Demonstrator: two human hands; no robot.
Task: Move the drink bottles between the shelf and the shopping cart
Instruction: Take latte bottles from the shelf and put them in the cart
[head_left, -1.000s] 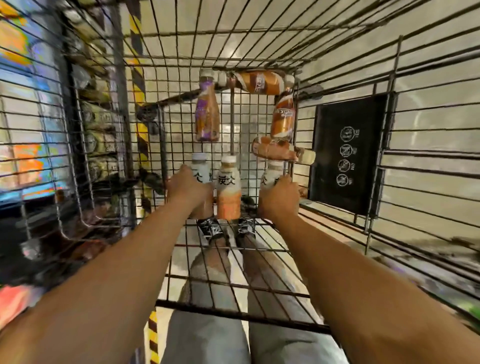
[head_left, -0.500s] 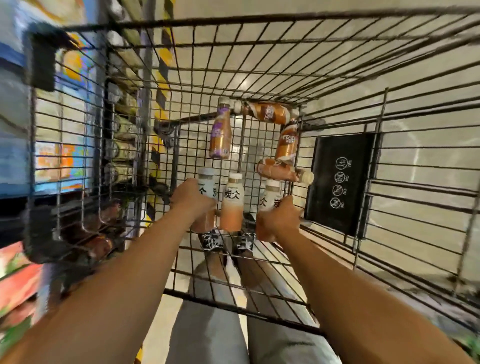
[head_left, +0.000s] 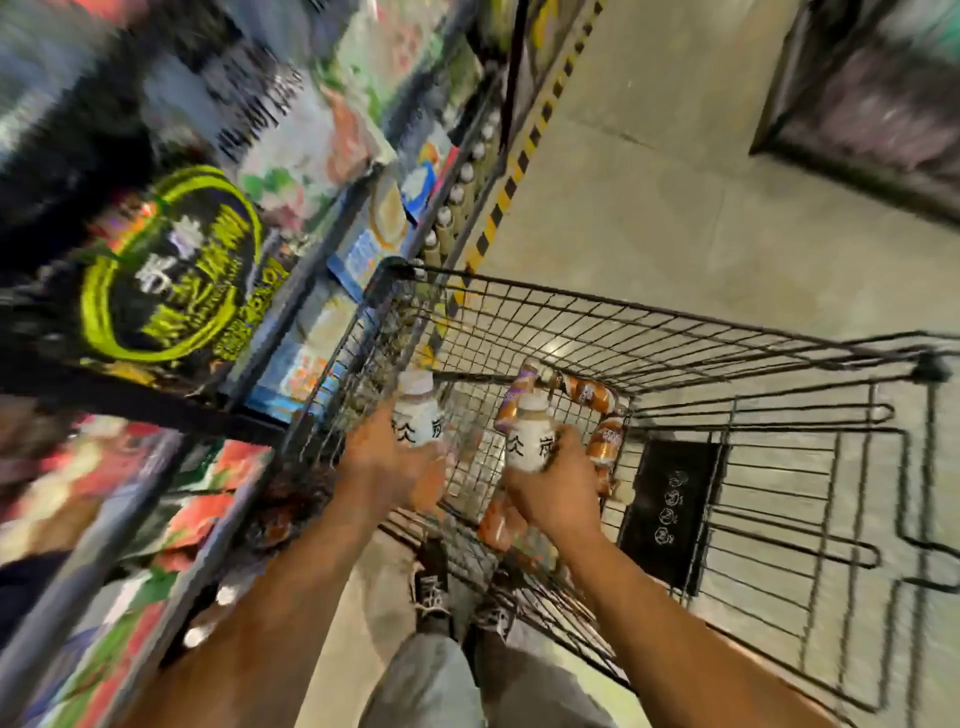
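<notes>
White-capped bottle (head_left: 415, 413) in left grip (head_left: 382, 467), another (head_left: 530, 439) in right grip (head_left: 553, 491), shelf (head_left: 171, 260) blurred.

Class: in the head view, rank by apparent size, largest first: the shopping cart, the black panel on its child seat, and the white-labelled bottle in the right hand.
1. Shopping cart
2. Black panel
3. White-labelled bottle, gripped by the right hand, which partly hides it, though it clearly looks smallest.

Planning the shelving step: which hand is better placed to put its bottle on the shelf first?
Left, probably. The left hand holds its white-label bottle at the cart wall nearest the shelf. The right hand holds its bottle farther away, over the basket.
</notes>
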